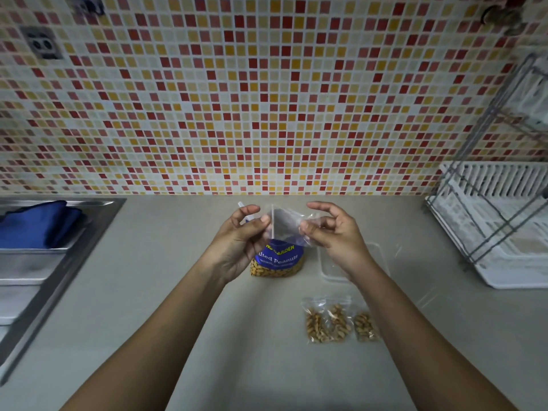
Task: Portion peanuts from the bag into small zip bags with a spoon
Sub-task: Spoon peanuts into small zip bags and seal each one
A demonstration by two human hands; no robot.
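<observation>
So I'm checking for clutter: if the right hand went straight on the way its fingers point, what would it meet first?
The right hand points left, toward the left hand. It already pinches the empty zip bag between them, so next it would probably meet the left hand's fingers, though depth is unclear.

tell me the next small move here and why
Probably pull the empty zip bag open at its mouth. Both the left hand and right hand pinch it above the peanut bag, and it holds no peanuts yet, while filled zip bags already lie on the counter. Whether its seal is parted is unclear.
</observation>
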